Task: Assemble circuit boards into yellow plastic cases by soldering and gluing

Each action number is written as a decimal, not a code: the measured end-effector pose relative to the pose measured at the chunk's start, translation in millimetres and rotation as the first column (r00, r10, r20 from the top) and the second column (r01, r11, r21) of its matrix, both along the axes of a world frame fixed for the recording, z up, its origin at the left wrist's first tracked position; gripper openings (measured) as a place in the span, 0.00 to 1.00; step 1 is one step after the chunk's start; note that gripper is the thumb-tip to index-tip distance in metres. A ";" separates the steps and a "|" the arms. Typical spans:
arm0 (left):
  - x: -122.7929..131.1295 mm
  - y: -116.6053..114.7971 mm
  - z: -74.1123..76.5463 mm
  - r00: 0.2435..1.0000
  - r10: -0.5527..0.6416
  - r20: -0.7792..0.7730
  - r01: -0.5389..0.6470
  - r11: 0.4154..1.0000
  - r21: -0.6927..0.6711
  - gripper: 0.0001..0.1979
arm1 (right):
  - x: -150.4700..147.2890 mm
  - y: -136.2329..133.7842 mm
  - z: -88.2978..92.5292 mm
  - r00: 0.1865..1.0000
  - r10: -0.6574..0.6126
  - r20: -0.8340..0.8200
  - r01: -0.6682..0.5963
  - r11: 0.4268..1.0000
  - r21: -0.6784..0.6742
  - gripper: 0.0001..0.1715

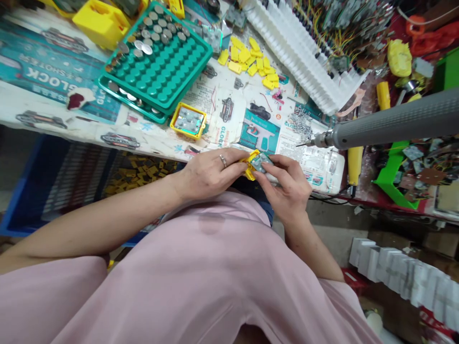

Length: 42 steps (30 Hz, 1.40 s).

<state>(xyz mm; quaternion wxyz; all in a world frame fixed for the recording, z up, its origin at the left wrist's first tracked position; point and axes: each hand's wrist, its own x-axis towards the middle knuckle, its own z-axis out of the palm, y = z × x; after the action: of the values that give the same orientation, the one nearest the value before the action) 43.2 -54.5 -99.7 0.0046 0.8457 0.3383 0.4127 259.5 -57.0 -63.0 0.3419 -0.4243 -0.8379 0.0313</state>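
At the table's front edge, my left hand (pixel 211 174) wears a ring and grips a small yellow plastic housing (pixel 253 157) between thumb and fingers. My right hand (pixel 289 184) pinches a small green-grey circuit board (pixel 261 162) against that housing; whether the board sits inside it I cannot tell. Just beyond the hands lies another yellow housing (pixel 188 120) with a board in it. To the right, a grey electric screwdriver (pixel 387 122) points its bit leftward above a pile of small screws (pixel 301 123).
Green trays (pixel 161 71) with coin cells stand at the back left. Small yellow covers (pixel 251 59) lie scattered beyond the hands. A white foam rack (pixel 297 52) holds wired parts. A blue crate (pixel 28 191) with yellow pieces sits below the table; a green bracket (pixel 394 177) stands right.
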 end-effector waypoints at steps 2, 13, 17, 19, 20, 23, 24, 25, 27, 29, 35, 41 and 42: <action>0.7 -0.5 -0.4 1.000 0.015 -0.002 -0.015 1.000 -0.008 0.06 | -0.8 -0.8 0.3 0.999 0.002 0.040 -0.003 0.999 0.037 0.13; 0.3 0.1 -1.0 0.999 0.001 0.045 -0.001 1.000 -0.002 0.06 | -0.7 -1.1 -2.6 0.996 0.050 0.076 -0.053 0.998 0.039 0.17; -0.7 -0.7 -0.8 0.998 -0.018 0.053 0.020 0.999 -0.042 0.07 | -0.5 -0.5 -3.2 0.997 0.075 0.031 -0.075 0.997 0.002 0.21; -1.0 -0.8 -0.7 1.000 0.004 0.009 -0.004 1.000 -0.022 0.07 | -0.9 0.6 -1.3 0.997 0.074 0.001 -0.074 0.996 -0.044 0.20; -1.1 -0.8 -0.4 1.000 0.019 -0.010 -0.019 1.000 -0.008 0.07 | -1.1 1.4 0.4 0.997 0.072 -0.006 -0.073 0.995 -0.061 0.20; -0.8 0.3 1.5 0.999 0.040 -0.037 -0.039 0.999 0.027 0.06 | -0.3 5.2 7.3 0.997 0.079 0.013 -0.078 0.993 -0.089 0.19; -0.5 0.9 2.5 0.999 0.037 -0.036 -0.036 0.998 0.043 0.06 | 0.3 6.7 9.9 0.996 0.090 0.029 -0.086 0.991 -0.102 0.19; -0.3 1.6 3.5 0.999 0.030 -0.033 -0.028 0.998 0.064 0.05 | 1.1 8.2 12.5 0.994 0.102 0.044 -0.097 0.988 -0.118 0.18; 0.4 2.9 5.3 1.000 0.012 -0.027 -0.009 0.994 0.108 0.05 | 2.5 10.8 17.1 0.991 0.123 0.057 -0.114 0.983 -0.147 0.15; 0.9 3.7 6.0 1.000 0.012 -0.028 -0.009 0.991 0.130 0.04 | 3.0 12.3 20.5 0.991 0.121 0.049 -0.113 0.983 -0.145 0.13; 1.1 3.4 2.6 0.999 -0.013 -0.044 0.017 0.995 0.102 0.09 | 0.8 7.4 24.0 0.998 0.054 0.041 -0.052 0.997 -0.051 0.13; 1.4 5.4 5.8 0.994 -0.007 -0.112 0.029 0.980 0.198 0.11 | 8.5 6.8 25.9 0.991 0.072 0.114 -0.061 0.993 -0.102 0.16; 1.3 5.6 6.3 0.993 -0.009 -0.120 0.034 0.978 0.206 0.11 | 9.9 8.8 26.6 0.988 0.080 0.130 -0.066 0.992 -0.110 0.18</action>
<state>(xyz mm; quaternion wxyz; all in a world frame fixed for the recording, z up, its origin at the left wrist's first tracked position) 44.5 -48.9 -93.5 -0.0993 0.8681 0.2840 0.3949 269.4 -48.2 -36.3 0.2606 -0.4121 -0.8710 0.0596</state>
